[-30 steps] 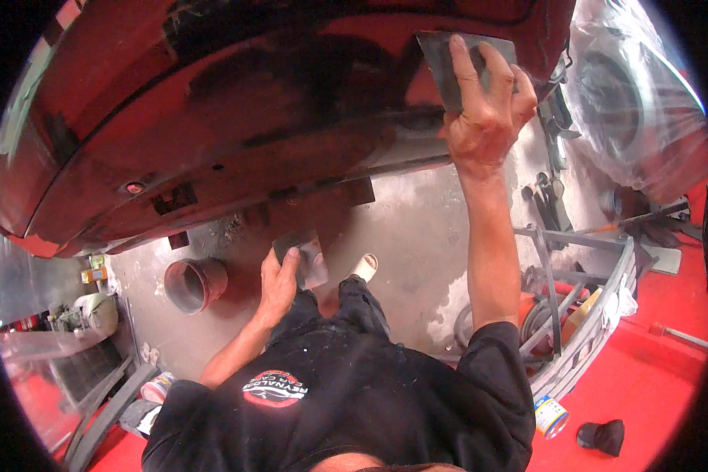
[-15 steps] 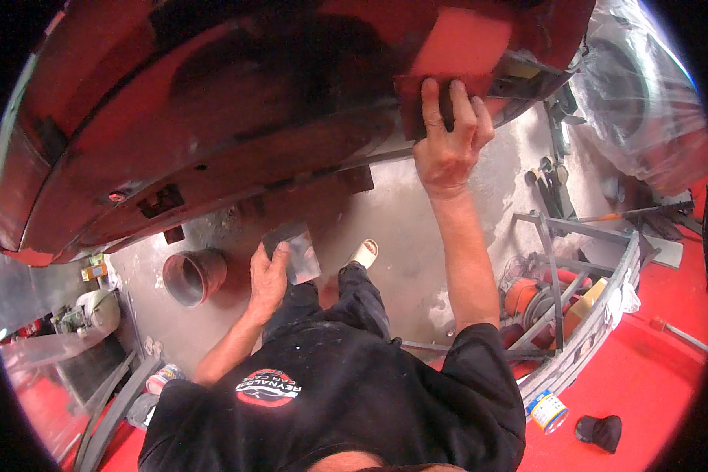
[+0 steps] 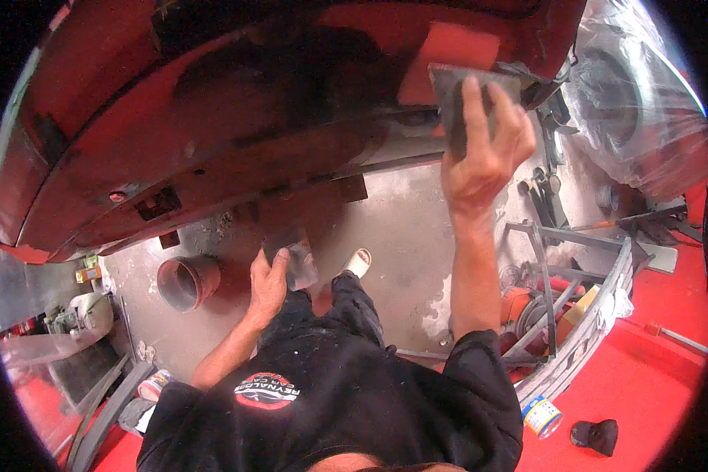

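Observation:
Above me curves a dark red car bumper (image 3: 291, 102), with black patches and a paler red area at the upper right. My right hand (image 3: 488, 161) is closed on a thin, square abrasive pad (image 3: 451, 85), its fingers laid flat across the back. The pad looks grey and dusty and overlaps the bumper's right end; whether it touches the surface I cannot tell. Lower down, in front of my legs, my left hand (image 3: 270, 285) pinches a thin, shiny grey sheet (image 3: 300, 271) between thumb and fingers. What kind of sheet it is does not show.
A bucket (image 3: 189, 282) lies tipped on the concrete floor at left. To the right are a metal frame (image 3: 578, 236) with tools inside, and plastic sheeting (image 3: 645, 118) over a wheel. A can (image 3: 541, 417) and black cap (image 3: 595, 436) rest on red flooring.
My right hand has shifted right with the pad, which now appears tilted and greyer. My left hand stays low with its sheet, which has turned slightly.

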Demonstrator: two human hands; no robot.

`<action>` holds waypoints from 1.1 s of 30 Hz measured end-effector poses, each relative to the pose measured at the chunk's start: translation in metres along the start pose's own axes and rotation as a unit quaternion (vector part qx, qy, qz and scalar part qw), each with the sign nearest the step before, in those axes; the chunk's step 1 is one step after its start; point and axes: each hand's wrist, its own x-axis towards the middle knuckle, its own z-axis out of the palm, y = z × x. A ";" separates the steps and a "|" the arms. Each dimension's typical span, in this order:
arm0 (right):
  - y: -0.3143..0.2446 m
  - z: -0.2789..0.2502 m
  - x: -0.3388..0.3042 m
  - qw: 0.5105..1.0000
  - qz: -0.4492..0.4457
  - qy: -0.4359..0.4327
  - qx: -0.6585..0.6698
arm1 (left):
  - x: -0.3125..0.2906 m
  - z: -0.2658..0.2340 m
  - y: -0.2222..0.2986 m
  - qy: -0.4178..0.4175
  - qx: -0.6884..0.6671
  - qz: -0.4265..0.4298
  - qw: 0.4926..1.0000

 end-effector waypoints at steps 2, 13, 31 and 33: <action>0.006 0.002 0.024 1.000 -0.013 0.008 -0.011 | 0.000 0.003 0.008 -0.013 0.021 0.015 1.000; -0.008 0.016 0.010 0.999 -0.013 -0.029 -0.025 | -0.004 0.003 0.010 -0.015 0.027 0.004 1.000; -0.021 -0.040 -0.042 0.962 0.162 -0.036 0.218 | -0.008 0.022 0.051 -0.007 -0.113 -0.028 0.993; -0.042 -0.073 -0.050 0.938 0.121 -0.089 0.312 | -0.003 0.044 0.092 -0.024 -0.212 -0.020 0.977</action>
